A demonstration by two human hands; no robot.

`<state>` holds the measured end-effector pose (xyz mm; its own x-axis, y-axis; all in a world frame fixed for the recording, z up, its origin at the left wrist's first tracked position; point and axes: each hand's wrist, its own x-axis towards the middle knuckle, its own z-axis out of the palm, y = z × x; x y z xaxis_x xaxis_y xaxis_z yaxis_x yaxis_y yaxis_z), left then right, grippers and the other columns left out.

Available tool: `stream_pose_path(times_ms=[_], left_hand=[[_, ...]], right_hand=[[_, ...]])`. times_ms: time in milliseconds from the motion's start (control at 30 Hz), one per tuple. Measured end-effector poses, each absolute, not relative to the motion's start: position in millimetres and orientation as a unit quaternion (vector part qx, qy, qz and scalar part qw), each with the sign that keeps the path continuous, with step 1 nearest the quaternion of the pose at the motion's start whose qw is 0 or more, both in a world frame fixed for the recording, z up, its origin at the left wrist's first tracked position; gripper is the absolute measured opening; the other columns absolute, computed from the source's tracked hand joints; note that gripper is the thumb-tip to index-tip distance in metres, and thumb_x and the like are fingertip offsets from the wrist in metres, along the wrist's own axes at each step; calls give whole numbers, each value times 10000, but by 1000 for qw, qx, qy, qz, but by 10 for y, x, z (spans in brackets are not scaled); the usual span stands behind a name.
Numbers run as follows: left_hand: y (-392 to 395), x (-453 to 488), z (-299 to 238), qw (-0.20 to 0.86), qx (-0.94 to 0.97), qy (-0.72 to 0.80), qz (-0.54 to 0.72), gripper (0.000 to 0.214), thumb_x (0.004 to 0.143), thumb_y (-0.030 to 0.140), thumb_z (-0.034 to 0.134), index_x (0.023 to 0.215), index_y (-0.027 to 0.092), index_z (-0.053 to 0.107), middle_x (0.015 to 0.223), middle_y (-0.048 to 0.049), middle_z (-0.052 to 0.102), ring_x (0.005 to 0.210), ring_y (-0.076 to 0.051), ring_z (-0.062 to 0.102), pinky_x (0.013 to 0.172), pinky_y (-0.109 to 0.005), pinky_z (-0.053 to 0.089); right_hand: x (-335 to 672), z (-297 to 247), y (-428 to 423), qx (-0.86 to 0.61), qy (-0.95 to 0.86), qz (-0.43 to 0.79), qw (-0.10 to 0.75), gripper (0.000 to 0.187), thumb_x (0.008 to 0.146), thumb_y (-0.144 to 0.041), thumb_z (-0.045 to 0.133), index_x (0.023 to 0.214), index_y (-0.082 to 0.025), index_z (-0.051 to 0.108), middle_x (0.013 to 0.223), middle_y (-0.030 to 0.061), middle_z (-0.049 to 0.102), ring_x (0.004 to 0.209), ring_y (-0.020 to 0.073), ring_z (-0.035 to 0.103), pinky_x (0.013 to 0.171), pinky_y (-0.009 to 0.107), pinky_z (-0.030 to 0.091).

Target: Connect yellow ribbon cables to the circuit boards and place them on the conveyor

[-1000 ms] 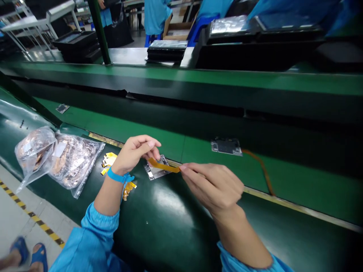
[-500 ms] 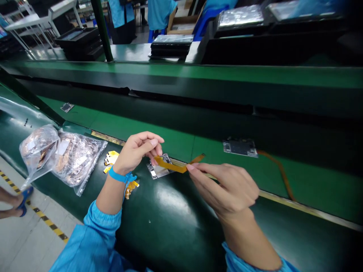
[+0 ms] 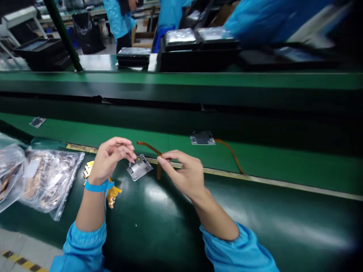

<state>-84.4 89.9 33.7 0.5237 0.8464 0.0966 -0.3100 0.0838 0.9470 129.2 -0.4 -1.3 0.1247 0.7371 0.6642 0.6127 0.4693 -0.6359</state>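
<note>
Right hand (image 3: 184,173) pinches the strip (image 3: 149,147) near its bend, just right of the board (image 3: 141,169) at the tabletop's (image 3: 170,234) far edge. Change: strip swung clear of board, one end pointing left, other hanging; likely being reoriented. Left hand (image 3: 112,158) loosely curled at board's left corner, can't tell if gripping.

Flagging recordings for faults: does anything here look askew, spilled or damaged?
Nothing looks spilled or plainly damaged. Mildly odd: on the green surface, an orange ribbon trails from a circuit board to the surface's near edge, where it might catch. The amber strip in the right hand is bent, though that may be normal.
</note>
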Motion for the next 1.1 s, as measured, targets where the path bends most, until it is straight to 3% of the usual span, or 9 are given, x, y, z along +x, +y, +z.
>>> stream_pose_path(times_ms=[133, 300, 500, 667, 800, 933, 1033, 1100], left_hand=[[916, -843, 313, 647, 568, 313, 401, 199, 805, 227, 772, 981, 144, 729, 915, -68, 734, 747, -184, 725, 628, -277, 610], [940, -836, 247, 571, 609, 390, 388, 260, 891, 378, 767, 1017, 153, 730, 900, -73, 743, 754, -173, 696, 634, -266, 570], [935, -779, 294, 511, 658, 438, 337, 453, 811, 551, 782, 1020, 153, 726, 883, -69, 749, 734, -181, 680, 688, -285, 571], [951, -648, 301, 484, 691, 458, 280, 618, 691, 690, 774, 1018, 168, 725, 924, -80, 764, 725, -212, 677, 711, -329, 589], [912, -534, 315, 499, 697, 444, 259, 664, 607, 685, 805, 1020, 171, 723, 957, -93, 770, 794, -243, 697, 721, -337, 606], [853, -446, 342, 506, 706, 430, 244, 684, 551, 681, 817, 993, 169, 722, 927, -106, 776, 780, -245, 700, 688, -325, 599], [775, -381, 387, 506, 724, 406, 236, 687, 536, 689, 820, 979, 172, 727, 916, -116, 781, 758, -254, 705, 655, -329, 592], [703, -326, 430, 500, 742, 388, 224, 705, 527, 710, 816, 970, 169, 727, 889, -120, 781, 729, -257, 703, 650, -340, 597]], right_hand=[[1312, 25, 12, -538, -583, 197, 575, 81, 907, -232, 721, 847, -184, 745, 717, 3, 707, 625, 133, 649, 603, 243, 546], [1457, -40, -2, -553, -513, 290, 589, 175, 861, -342, 765, 867, -167, 756, 769, 48, 725, 675, 153, 657, 616, 267, 551], [1817, -460, -403, -624, -438, 357, 539, 361, 875, -482, 748, 995, -141, 737, 832, 68, 739, 713, 164, 675, 692, 297, 566], [2228, -661, -1198, -826, -429, 132, 341, 289, 924, -326, 700, 1172, -183, 737, 1016, 60, 755, 868, 195, 702, 805, 335, 567], [2351, -817, -2151, -863, -394, 49, 312, 259, 943, -292, 653, 1140, -150, 742, 1134, 137, 737, 1093, 289, 680, 987, 471, 555], [2272, -1098, -2828, -876, -420, -50, 234, 452, 1002, -409, 606, 1360, -143, 677, 1460, 206, 600, 1370, 372, 562, 1149, 625, 460], [2193, -1195, -2937, -872, -430, -48, 229, 489, 1047, -418, 530, 1437, -142, 636, 1547, 209, 522, 1463, 376, 478, 1210, 670, 373], [2167, -1182, -2896, -867, -427, -45, 253, 461, 1058, -398, 509, 1419, -150, 651, 1522, 199, 553, 1457, 358, 490, 1228, 660, 353]])
